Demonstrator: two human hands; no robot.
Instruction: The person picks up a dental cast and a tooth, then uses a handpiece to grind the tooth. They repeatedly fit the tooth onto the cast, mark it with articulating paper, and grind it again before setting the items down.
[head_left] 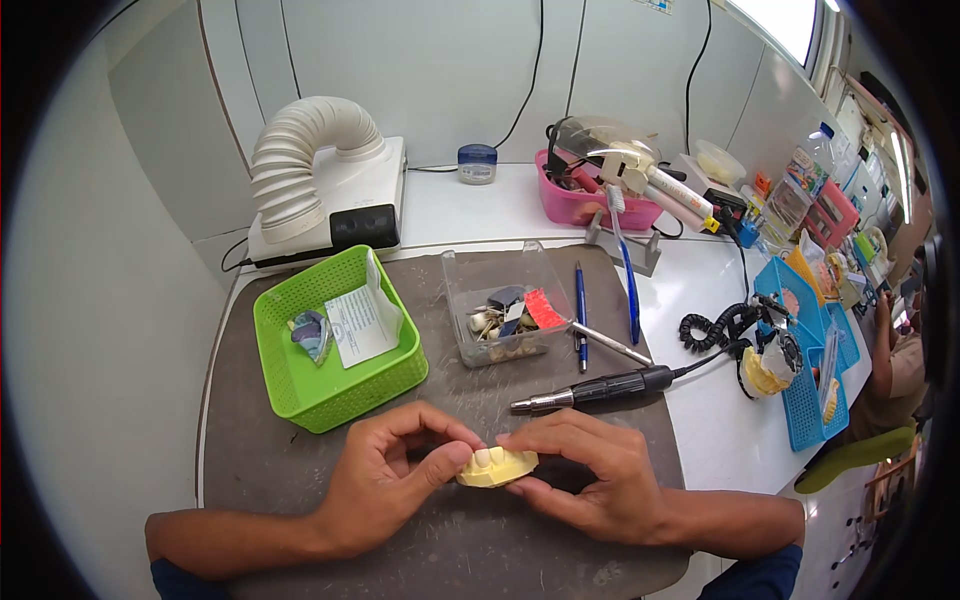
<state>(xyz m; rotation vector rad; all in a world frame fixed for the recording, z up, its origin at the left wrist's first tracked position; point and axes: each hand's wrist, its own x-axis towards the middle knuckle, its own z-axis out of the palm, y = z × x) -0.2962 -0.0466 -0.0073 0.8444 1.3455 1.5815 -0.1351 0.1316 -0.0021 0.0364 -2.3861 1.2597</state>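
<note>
Between my two hands, above the dark work mat (440, 560), is a yellow dental model (492, 472) with a few whitish teeth on its upper side. My left hand (395, 475) pinches its left end between thumb and forefinger. At the other end, my right hand (590, 470) grips it with the fingers on top and the thumb below. Just beyond my right hand lies a black handpiece (610, 390) with a metal tip. A green basket (340, 400) with a paper slip and a small bag in it stands beyond my left hand.
A clear plastic box (510, 350) of small burs and bits stands mid-mat, beside a blue pen (581, 310) and a toothbrush (628, 270). Behind are a white hose unit (310, 190) and a pink basket (575, 205). Blue baskets (800, 400) and another person (900, 360) are at right.
</note>
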